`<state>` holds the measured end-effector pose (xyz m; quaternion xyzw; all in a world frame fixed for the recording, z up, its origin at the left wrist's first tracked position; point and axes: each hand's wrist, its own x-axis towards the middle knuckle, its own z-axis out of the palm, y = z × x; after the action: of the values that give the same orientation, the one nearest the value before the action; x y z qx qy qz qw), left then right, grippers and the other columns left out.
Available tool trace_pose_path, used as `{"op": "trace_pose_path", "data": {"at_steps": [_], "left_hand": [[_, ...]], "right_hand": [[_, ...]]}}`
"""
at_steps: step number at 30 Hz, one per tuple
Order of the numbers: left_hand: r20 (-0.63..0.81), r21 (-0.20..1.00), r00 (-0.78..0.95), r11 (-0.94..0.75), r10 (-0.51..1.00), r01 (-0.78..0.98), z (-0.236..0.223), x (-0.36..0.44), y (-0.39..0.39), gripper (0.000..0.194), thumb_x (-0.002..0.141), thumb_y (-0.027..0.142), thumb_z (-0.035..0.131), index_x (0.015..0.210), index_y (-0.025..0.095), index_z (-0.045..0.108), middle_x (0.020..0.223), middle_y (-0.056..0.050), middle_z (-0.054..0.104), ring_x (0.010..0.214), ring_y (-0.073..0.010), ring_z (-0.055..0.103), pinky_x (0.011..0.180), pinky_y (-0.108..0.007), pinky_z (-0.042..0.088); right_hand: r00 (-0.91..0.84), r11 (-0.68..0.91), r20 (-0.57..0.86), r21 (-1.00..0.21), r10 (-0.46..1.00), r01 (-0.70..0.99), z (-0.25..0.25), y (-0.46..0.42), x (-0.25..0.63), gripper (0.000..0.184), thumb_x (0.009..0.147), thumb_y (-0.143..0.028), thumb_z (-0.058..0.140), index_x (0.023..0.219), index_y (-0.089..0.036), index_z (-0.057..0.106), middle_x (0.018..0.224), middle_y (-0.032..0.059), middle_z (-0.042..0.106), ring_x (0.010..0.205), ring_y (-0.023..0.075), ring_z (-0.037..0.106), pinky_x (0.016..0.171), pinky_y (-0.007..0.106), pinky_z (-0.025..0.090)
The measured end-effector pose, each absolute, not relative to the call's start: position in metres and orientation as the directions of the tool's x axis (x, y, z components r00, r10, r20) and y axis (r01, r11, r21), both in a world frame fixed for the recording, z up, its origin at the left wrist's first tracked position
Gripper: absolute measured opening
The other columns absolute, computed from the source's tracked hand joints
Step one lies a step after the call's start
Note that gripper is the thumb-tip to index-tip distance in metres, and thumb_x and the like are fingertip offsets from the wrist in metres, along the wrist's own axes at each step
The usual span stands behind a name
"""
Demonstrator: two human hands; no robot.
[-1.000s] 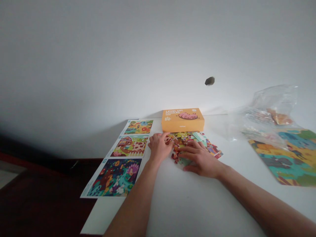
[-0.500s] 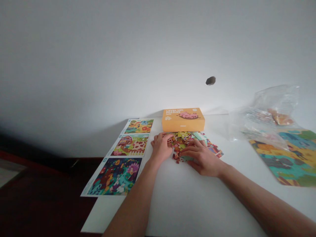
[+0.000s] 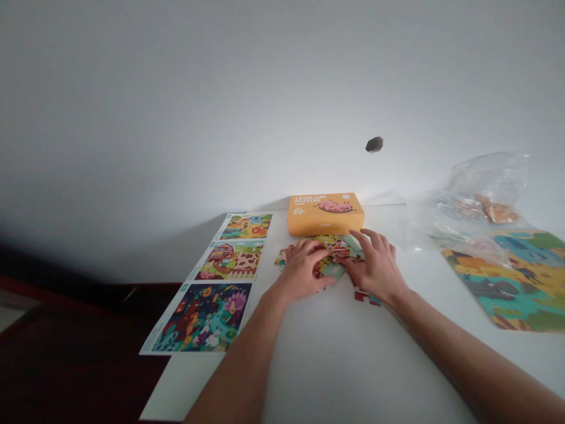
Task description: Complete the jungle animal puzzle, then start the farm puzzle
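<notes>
Box (image 3: 325,226) orange w/ pink print + white lettering; puzzle pcs (image 3: 341,248) mixed red, yel., pale grn.; sheet (image 3: 229,260) white-edged w/ 3 multicol. scenes, btm one dk blue; pic board (image 3: 525,294) teal, yel., grn.; bags (image 3: 489,176) clear; worktop (image 3: 335,365) + wall (image 3: 265,106) white; floor (image 3: 66,365) dk red-brown

- This looks like a home; which room is unclear.
- A white table (image 3: 326,365) meets a plain wall (image 3: 220,88).
- It bears loose puzzle pieces (image 3: 341,248), their orange box (image 3: 325,215) and cartoon sheet (image 3: 203,315).
</notes>
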<state>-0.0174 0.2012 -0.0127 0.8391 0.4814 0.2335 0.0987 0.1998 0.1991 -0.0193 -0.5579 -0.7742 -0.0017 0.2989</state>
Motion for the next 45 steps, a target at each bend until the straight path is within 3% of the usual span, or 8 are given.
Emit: {"op": "trace_pose_path", "data": {"at_steps": [12, 17, 22, 26, 35, 41, 43, 45], "left_hand": [[0.346, 0.473, 0.405, -0.530, 0.847, 0.704, -0.020, -0.016, 0.204, 0.048, 0.070, 0.029, 0.082, 0.113, 0.023, 0.061, 0.120, -0.006, 0.065, 0.119, -0.0277, 0.054, 0.106, -0.045, 0.032], [0.391, 0.537, 0.322, -0.498, 0.862, 0.681, -0.021, -0.012, 0.206, 0.037, 0.072, 0.025, 0.081, 0.103, 0.020, 0.061, 0.106, -0.004, 0.069, 0.104, -0.0259, 0.062, 0.099, -0.043, 0.038], [0.467, 0.557, 0.299, -0.540, 0.832, 0.631, -0.023, -0.011, 0.209, 0.051, 0.076, 0.021, 0.079, 0.123, 0.023, 0.060, 0.111, -0.004, 0.068, 0.105, -0.0227, 0.062, 0.096, -0.038, 0.040], [0.482, 0.534, 0.333, -0.573, 0.810, 0.622, -0.022, -0.012, 0.210, 0.027, 0.085, 0.023, 0.072, 0.112, 0.026, 0.071, 0.102, -0.003, 0.067, 0.097, -0.0194, 0.063, 0.093, -0.037, 0.042], [0.549, 0.642, 0.183, -0.551, 0.816, 0.533, -0.017, -0.013, 0.211, 0.016, 0.088, 0.025, 0.067, 0.102, 0.022, 0.075, 0.097, -0.006, 0.064, 0.094, -0.0184, 0.062, 0.085, -0.031, 0.049], [0.127, 0.986, 0.111, -0.138, 0.986, 0.090, -0.014, -0.008, 0.207, 0.063, 0.089, 0.065, 0.051, 0.132, 0.019, 0.052, 0.085, -0.005, 0.067, 0.045, -0.0110, 0.057, 0.040, -0.022, 0.042], [-0.067, 0.991, 0.257, 0.095, 0.964, -0.098, -0.009, -0.006, 0.204, 0.078, 0.087, 0.076, 0.038, 0.137, 0.017, 0.046, 0.073, -0.004, 0.066, 0.040, -0.0134, 0.057, 0.034, -0.021, 0.039], [-0.146, 0.947, 0.398, 0.245, 0.906, -0.210, -0.004, -0.004, 0.201, 0.075, 0.085, 0.074, 0.048, 0.134, 0.017, 0.048, 0.078, -0.007, 0.068, 0.049, -0.0164, 0.064, 0.038, -0.021, 0.044]], "right_hand": [[-0.341, 0.454, 0.342, -0.342, 0.875, 0.823, -0.032, 0.209, 0.201, 0.052, 0.086, -0.029, 0.059, 0.136, -0.020, 0.054, 0.129, 0.0120, 0.059, 0.114, 0.0311, 0.053, 0.094, 0.046, 0.044], [-0.395, 0.529, 0.389, -0.344, 0.832, 0.776, -0.036, 0.212, 0.203, 0.047, 0.089, -0.028, 0.058, 0.136, -0.022, 0.055, 0.128, 0.0117, 0.061, 0.112, 0.0291, 0.055, 0.093, 0.045, 0.047], [-0.447, 0.615, 0.447, -0.371, 0.775, 0.696, -0.039, 0.213, 0.202, 0.043, 0.093, -0.025, 0.055, 0.136, -0.023, 0.055, 0.130, 0.0107, 0.060, 0.111, 0.0283, 0.055, 0.093, 0.046, 0.048], [-0.469, 0.682, 0.512, -0.394, 0.719, 0.616, -0.036, 0.212, 0.200, 0.041, 0.094, -0.022, 0.053, 0.135, -0.024, 0.055, 0.130, 0.0105, 0.060, 0.112, 0.0271, 0.056, 0.094, 0.046, 0.049], [-0.354, 0.663, 0.578, -0.505, 0.735, 0.553, -0.026, 0.208, 0.198, 0.027, 0.096, -0.026, 0.055, 0.122, -0.023, 0.060, 0.110, 0.0077, 0.069, 0.100, 0.0232, 0.062, 0.086, 0.039, 0.053], [-0.330, 0.721, 0.665, -0.478, 0.670, 0.502, -0.020, 0.205, 0.200, 0.031, 0.094, -0.020, 0.055, 0.124, -0.026, 0.061, 0.111, 0.0067, 0.068, 0.101, 0.0221, 0.062, 0.088, 0.038, 0.053], [-0.355, 0.775, 0.711, -0.430, 0.606, 0.463, -0.019, 0.204, 0.200, 0.037, 0.094, -0.015, 0.054, 0.127, -0.029, 0.061, 0.116, 0.0066, 0.066, 0.107, 0.0222, 0.060, 0.091, 0.039, 0.052], [-0.405, 0.810, 0.721, -0.379, 0.562, 0.448, -0.018, 0.203, 0.199, 0.040, 0.091, -0.011, 0.055, 0.123, -0.033, 0.065, 0.122, 0.0069, 0.061, 0.113, 0.0235, 0.056, 0.094, 0.041, 0.051]]}}
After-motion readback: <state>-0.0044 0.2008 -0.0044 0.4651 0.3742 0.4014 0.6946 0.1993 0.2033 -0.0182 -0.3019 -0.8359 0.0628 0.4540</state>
